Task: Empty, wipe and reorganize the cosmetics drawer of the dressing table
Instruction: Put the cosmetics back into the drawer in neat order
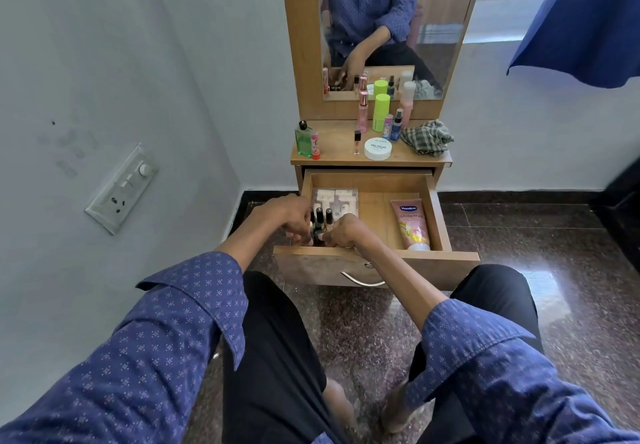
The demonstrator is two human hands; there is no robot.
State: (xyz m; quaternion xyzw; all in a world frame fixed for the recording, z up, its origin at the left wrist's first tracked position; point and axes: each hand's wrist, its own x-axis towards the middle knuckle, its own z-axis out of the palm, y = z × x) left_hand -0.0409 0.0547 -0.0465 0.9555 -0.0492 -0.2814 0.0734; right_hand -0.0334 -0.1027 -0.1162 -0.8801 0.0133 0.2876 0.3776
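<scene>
Reaching into the open drawer (434, 208) of the dressing table (301, 45), both hands down at its front left corner among a cluster of small dark nail polish bottles (321, 219). Left hand (289, 215) curled over the left side of the cluster, fingers bent down around the bottles; right hand (344, 232) curled at the right side, fingertips pinching at a bottle near the drawer's front wall, though exactly which bottle each hand grips cannot be told. Just behind the bottles, a clear plastic box (335, 198) with white pieces inside, lying flat against the drawer's back left. Well apart on the right side of the drawer, a pink lotion tube (412, 224) lying flat, cap toward the front. On the tabletop above: a green bottle (303, 140) at the left edge with a small pink stick (315, 146) just beside it, a round white tub (378, 149) near the middle, a slim tube (357, 141) beside that, taller spray bottles (381, 111) standing against the mirror (450, 28), and a crumpled checked cloth (427, 137) at the right. Blue dotted sleeves (180, 308) rolled back from both wrists.
</scene>
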